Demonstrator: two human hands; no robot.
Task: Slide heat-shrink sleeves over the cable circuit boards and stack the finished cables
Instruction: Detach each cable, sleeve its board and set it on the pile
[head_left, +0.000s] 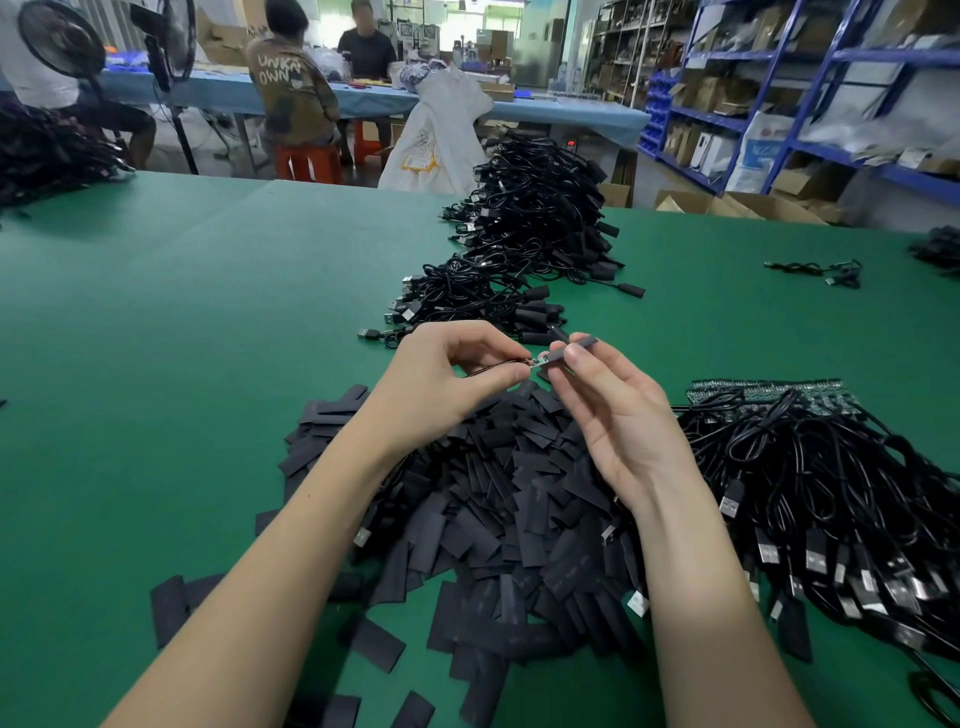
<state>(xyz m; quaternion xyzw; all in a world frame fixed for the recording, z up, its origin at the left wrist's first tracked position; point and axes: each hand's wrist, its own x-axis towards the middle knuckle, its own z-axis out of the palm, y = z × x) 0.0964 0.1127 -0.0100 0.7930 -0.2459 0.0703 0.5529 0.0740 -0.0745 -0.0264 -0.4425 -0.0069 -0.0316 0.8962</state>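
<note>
I see the green worktop (156, 322) carrying a heap of loose sleeves (498, 499). Beyond that heap lie finished cables (524, 228); right of it, unsleeved cables (810, 483). Above the heap, my left hand (441, 379) pinches a cable's circuit board (539, 360), and my right hand (618, 410) has its grip clamped on one sleeve (574, 347) meeting that board.

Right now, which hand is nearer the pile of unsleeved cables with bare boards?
Right. The right hand sits just left of the unsleeved cable pile; the left hand is farther left, beyond it.
</note>
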